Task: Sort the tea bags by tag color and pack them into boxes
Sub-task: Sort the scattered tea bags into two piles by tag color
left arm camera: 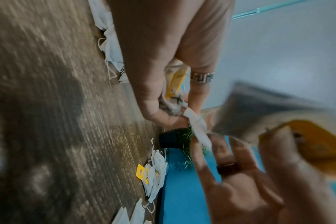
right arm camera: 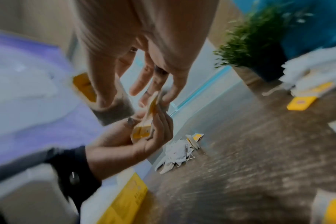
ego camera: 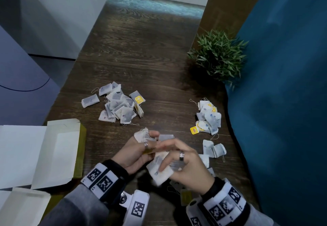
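I am pinching a small bunch of tea bags (ego camera: 141, 136) in my left hand (ego camera: 137, 155), their tops pointing away from me above the table (ego camera: 150, 57). My right hand (ego camera: 184, 165) is gripping another tea bag (ego camera: 160, 171), its long axis slanting toward my left; my fingers are hiding its tag.

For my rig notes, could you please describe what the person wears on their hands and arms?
Each hand, left hand and right hand, wears one ring. Both arms have grey sleeves with black cuffs, and white wristbands printed with black square markers.
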`<state>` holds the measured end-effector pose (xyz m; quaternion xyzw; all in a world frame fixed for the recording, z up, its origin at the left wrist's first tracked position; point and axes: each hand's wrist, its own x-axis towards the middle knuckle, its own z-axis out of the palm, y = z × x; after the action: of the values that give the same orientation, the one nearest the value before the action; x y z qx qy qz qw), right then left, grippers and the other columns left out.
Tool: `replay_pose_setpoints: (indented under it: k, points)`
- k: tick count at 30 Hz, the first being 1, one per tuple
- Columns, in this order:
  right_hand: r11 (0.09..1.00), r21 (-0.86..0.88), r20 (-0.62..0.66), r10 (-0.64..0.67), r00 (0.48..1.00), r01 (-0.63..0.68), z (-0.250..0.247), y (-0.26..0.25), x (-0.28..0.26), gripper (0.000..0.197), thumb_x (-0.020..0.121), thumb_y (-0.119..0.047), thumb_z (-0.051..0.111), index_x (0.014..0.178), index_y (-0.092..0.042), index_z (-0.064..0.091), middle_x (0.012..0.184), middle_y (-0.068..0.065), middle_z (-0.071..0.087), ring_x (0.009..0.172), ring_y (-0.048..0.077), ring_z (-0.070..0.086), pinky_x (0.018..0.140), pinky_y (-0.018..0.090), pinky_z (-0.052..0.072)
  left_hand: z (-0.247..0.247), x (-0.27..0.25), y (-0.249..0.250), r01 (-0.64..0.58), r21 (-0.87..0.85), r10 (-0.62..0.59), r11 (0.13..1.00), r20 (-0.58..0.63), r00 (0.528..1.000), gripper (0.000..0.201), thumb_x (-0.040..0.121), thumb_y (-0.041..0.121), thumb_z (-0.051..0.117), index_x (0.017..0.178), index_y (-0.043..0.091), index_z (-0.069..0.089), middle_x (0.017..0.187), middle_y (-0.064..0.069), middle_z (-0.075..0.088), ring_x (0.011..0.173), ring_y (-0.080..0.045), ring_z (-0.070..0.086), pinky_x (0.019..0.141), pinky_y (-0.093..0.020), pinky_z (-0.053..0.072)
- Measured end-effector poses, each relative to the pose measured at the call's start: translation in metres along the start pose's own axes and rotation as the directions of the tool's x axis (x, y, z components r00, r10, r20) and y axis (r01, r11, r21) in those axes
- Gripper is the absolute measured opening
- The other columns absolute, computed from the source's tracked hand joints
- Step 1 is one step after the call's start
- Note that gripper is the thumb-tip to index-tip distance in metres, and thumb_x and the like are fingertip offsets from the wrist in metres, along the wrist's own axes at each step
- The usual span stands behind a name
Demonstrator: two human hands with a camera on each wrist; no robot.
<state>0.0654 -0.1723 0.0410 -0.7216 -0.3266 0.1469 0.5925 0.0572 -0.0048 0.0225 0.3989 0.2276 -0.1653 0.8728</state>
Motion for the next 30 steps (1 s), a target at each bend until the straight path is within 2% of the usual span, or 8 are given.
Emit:
replay_pose_setpoints:
  k: [4,7,9,13,17,23,26,30]
  points:
    - [0.945,0.259,-0.25,0.264,0.932,-0.199,-0.017,-0.003,-0.001,0.018,0.072,-0.002,0.074,0.071,-0.012,0.059,0.073,-0.012,0.062,0.071,0.001,0.056,0.07,0.013,0.043,0.001,-0.001,-0.001,-0.091,0.023,0.093,0.996,-0.11,0.99,0.028,0.079,-0.017,0.054,0.085,0.01,0.059,0.071,-0.003,0.065,0.064,-0.015,0.068,0.058,-0.028,0.058]
    - [0.856,0.341,-0.184,0.466,0.865,-0.389,-0.023,0.009,0.003,0.017,0.073,-0.012,0.075,0.077,-0.005,0.06,0.1,-0.009,0.065,0.092,0.004,0.061,0.08,0.019,0.048,0.003,-0.001,-0.005,-0.105,0.028,0.107,0.994,-0.114,0.988,0.025,0.08,-0.015,0.055,0.083,0.01,0.059,0.076,-0.005,0.064,0.07,-0.016,0.068,0.064,-0.027,0.059]
    - [0.786,0.393,-0.122,0.559,0.82,-0.478,-0.015,0.014,0.008,0.013,0.077,-0.008,0.071,0.075,-0.008,0.059,0.104,-0.005,0.064,0.09,0.008,0.063,0.076,0.026,0.052,0.007,-0.001,-0.008,-0.091,0.03,0.094,0.995,-0.088,0.992,0.016,0.083,-0.007,0.057,0.086,0.01,0.058,0.078,-0.005,0.067,0.073,-0.016,0.067,0.068,-0.027,0.058]
    - [0.813,0.377,-0.261,0.552,0.792,-0.443,-0.005,0.02,0.018,0.02,0.078,0.0,0.069,0.079,-0.014,0.054,0.082,0.007,0.066,0.071,0.013,0.064,0.058,0.027,0.054,0.013,-0.002,-0.008,-0.032,-0.09,0.025,0.995,-0.083,0.996,0.007,0.084,0.012,0.055,0.086,0.008,0.06,0.089,-0.013,0.066,0.086,-0.024,0.065,0.074,-0.034,0.058]
    - [0.831,0.435,-0.376,0.517,0.769,-0.346,-0.014,0.026,0.014,0.029,0.076,-0.004,0.072,0.099,-0.014,0.058,0.094,0.011,0.066,0.086,0.023,0.063,0.078,0.041,0.053,0.007,-0.005,0.0,-0.006,-0.286,-0.01,0.958,-0.055,0.998,0.026,0.087,0.02,0.041,0.092,0.0,0.058,0.107,-0.024,0.067,0.096,-0.036,0.066,0.083,-0.044,0.053]
    - [0.601,0.706,-0.047,0.567,0.822,-0.374,-0.002,0.016,0.018,0.02,0.078,-0.003,0.064,0.096,-0.006,0.055,0.084,0.008,0.066,0.078,0.019,0.064,0.072,0.033,0.055,0.013,-0.001,-0.007,-0.117,-0.201,0.108,0.973,-0.054,0.993,0.031,0.094,0.017,0.039,0.116,0.005,0.057,0.123,-0.015,0.063,0.109,-0.027,0.062,0.094,-0.039,0.049]
    - [0.638,0.642,-0.036,0.578,0.815,-0.425,0.01,0.018,0.023,0.02,0.081,0.002,0.063,0.093,-0.01,0.052,0.079,0.006,0.064,0.068,0.014,0.062,0.061,0.03,0.051,0.019,0.0,-0.012,-0.056,-0.194,0.059,0.979,0.011,0.998,0.039,0.086,0.026,0.045,0.119,0.015,0.061,0.132,-0.007,0.057,0.12,-0.024,0.054,0.101,-0.043,0.044]
    - [0.707,0.557,-0.137,0.596,0.791,-0.436,0.01,0.026,0.025,0.022,0.08,0.001,0.066,0.083,-0.014,0.051,0.067,0.001,0.06,0.055,0.01,0.056,0.044,0.023,0.046,0.017,0.003,-0.008,0.026,-0.266,0.002,0.964,0.101,0.995,0.051,0.069,0.032,0.067,0.12,0.025,0.064,0.13,-0.002,0.055,0.112,-0.022,0.056,0.093,-0.043,0.048]
